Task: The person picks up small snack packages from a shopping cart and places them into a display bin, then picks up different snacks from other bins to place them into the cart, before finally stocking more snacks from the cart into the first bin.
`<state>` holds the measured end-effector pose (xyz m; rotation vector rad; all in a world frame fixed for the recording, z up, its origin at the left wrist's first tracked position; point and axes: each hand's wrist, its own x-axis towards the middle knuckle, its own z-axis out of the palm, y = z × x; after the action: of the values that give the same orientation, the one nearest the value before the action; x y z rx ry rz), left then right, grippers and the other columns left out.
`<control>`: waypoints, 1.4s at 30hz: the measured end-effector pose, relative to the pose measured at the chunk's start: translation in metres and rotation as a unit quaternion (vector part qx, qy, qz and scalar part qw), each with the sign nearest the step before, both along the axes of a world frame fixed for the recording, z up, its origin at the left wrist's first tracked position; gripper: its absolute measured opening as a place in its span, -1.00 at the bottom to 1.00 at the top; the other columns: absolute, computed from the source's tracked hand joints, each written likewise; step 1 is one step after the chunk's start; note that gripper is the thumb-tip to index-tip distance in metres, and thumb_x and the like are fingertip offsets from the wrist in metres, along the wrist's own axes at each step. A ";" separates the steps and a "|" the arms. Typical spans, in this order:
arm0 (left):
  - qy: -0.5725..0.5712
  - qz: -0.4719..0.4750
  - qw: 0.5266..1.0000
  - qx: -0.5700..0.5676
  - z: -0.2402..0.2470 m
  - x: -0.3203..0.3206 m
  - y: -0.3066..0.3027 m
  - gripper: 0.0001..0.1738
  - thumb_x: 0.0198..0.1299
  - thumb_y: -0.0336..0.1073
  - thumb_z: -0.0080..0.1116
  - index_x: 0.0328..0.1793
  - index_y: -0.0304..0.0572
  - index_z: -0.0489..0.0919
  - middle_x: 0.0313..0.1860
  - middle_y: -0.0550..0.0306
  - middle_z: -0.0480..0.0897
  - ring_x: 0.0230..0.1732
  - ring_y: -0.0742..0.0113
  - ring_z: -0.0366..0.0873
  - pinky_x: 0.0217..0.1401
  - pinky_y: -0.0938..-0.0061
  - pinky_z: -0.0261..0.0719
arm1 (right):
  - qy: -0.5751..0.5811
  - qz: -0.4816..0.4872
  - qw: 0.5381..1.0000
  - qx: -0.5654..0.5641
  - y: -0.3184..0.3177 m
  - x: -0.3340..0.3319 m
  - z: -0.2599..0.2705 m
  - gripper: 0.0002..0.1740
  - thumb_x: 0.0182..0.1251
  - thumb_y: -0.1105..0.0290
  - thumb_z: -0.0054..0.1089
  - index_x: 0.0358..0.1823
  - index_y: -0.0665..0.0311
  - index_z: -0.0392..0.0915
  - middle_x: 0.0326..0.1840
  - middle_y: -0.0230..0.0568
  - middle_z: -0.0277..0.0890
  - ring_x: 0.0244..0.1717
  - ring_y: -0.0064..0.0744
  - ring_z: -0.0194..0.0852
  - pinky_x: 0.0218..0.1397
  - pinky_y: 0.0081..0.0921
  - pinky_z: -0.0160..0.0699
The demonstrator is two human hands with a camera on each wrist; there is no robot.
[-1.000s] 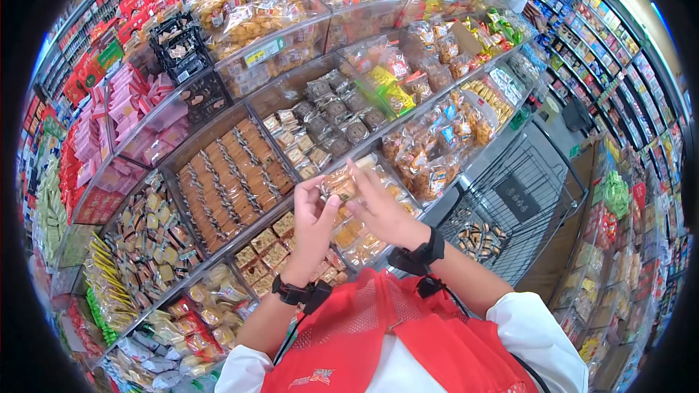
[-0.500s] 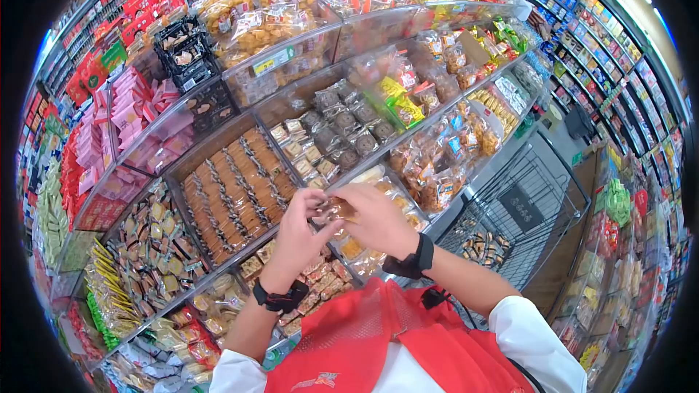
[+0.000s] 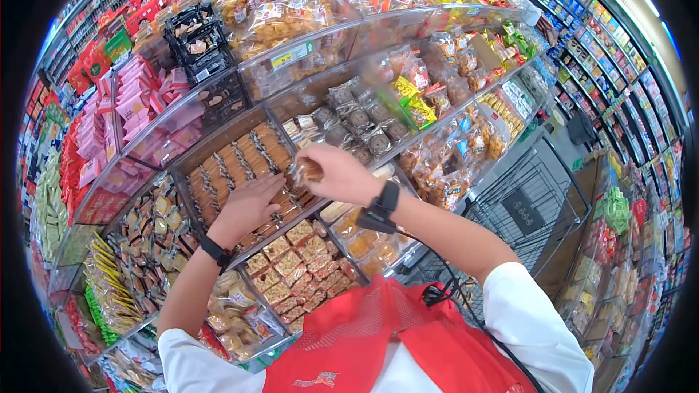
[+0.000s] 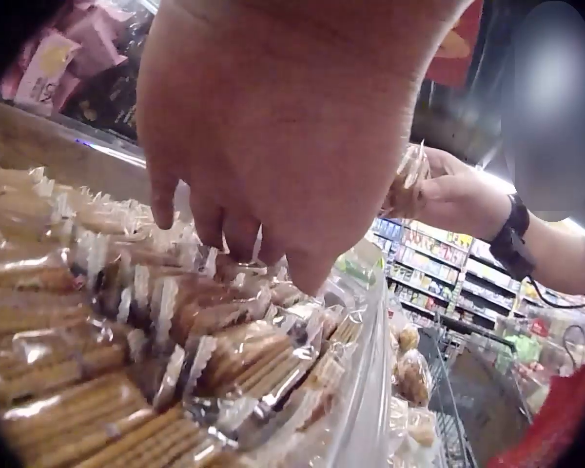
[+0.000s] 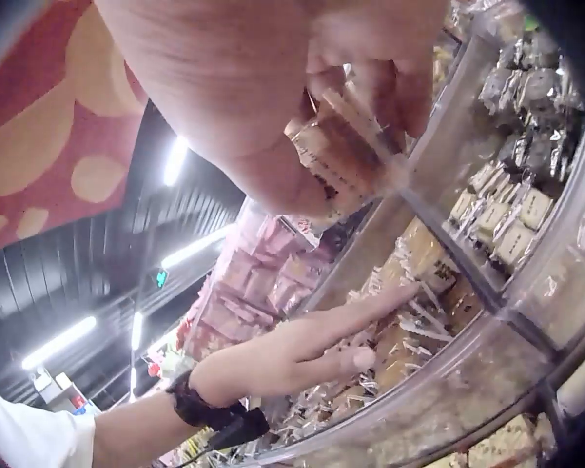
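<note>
In the head view my left hand lies low over rows of clear-wrapped brown biscuit packets, its fingers fairly straight. The left wrist view has its fingertips right at the tops of the wrapped biscuits. Beside it, my right hand pinches a small clear-wrapped biscuit packet, raised over the right edge of the same bin. Seen from the right wrist, the packet sits between thumb and fingers, partly covered by them.
Clear dividers separate neighbouring bins: dark round wrapped snacks behind, nut-topped squares in front, bagged snacks to the right. Pink packets stand at the left. A wire shopping cart is on the right.
Both hands were together on the packet over the front bins. The left hand has let go and moved left onto the biscuit rows; the right has carried the packet up and left.
</note>
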<state>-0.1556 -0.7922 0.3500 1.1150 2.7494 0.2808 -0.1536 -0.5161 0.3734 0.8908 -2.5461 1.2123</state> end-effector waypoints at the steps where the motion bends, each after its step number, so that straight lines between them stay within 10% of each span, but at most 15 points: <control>1: -0.002 0.014 1.000 -0.010 0.003 0.003 0.001 -0.33 0.45 -0.19 0.22 0.63 -0.20 0.37 0.65 -0.08 0.41 0.65 -0.03 0.32 0.67 0.06 0.29 | 0.010 0.004 1.000 0.010 -0.010 -0.005 0.001 -0.58 0.10 0.48 0.37 0.04 0.33 0.58 -0.05 0.06 0.60 0.02 0.17 0.59 0.11 -0.07 0.63; 13: 0.012 0.008 1.000 0.018 -0.011 0.009 -0.017 -0.33 0.45 -0.26 0.16 0.66 -0.18 0.35 0.63 -0.12 0.43 0.62 -0.05 0.37 0.66 0.05 0.29 | 0.095 0.005 0.944 0.315 -0.065 -0.069 -0.042 -0.91 0.11 0.35 0.37 -0.39 0.14 0.79 -0.22 -0.16 0.78 0.07 -0.08 0.69 0.20 -0.13 0.58; 26: -0.029 0.045 0.994 0.091 -0.012 0.007 -0.016 -0.34 0.40 -0.26 0.24 0.63 -0.05 0.43 0.57 -0.09 0.51 0.57 -0.15 0.40 0.62 0.02 0.33 | 0.172 0.063 0.877 0.445 -0.061 -0.075 -0.053 -0.84 0.19 0.27 0.33 -0.23 0.06 0.77 -0.03 -0.44 0.69 0.17 -0.34 0.53 0.29 -0.25 0.30; 42: 0.000 0.156 0.973 0.168 -0.004 -0.021 0.034 -0.61 0.26 -0.21 0.44 0.13 -0.21 0.63 0.03 -0.12 0.69 0.13 -0.22 0.65 0.15 0.06 0.62 | 0.225 -0.003 0.947 0.230 -0.020 -0.056 -0.047 -0.71 0.23 0.32 0.40 -0.01 0.05 0.64 -0.02 -0.41 0.56 0.24 -0.31 0.51 0.44 0.04 0.16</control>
<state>-0.1766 -0.7583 0.3458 0.7303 2.9440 0.8100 -0.2101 -0.5357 0.3268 1.0949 -2.4605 0.3382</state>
